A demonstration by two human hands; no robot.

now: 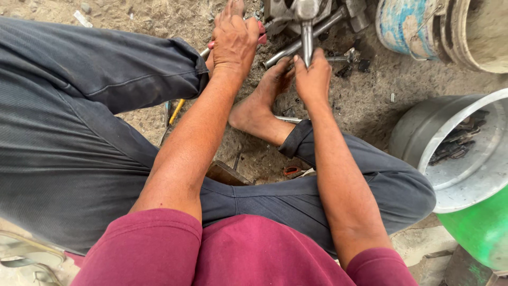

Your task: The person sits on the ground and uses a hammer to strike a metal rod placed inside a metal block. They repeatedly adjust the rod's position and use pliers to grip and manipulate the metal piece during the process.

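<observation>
My left hand (234,39) clamped round red-handled tool (260,32); right hand (313,77) gripping upright grey steel shaft (307,42), steadying it; bare foot (259,103) braces work on dirt.

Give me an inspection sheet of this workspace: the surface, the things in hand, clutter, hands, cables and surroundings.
Surface: bare dirt ground, gritty.
Job's things: metal rod upright under right hand; red-handled tool under left hand; grey metal part ahead.
Clutter: steel bars, small scraps, yellow-handled tool.
Hands: left hand pressing down on tool; right hand gripping rod.
Cables: nothing seen.
Surroundings: metal basin holding dark scraps, blue bucket, green container.
</observation>
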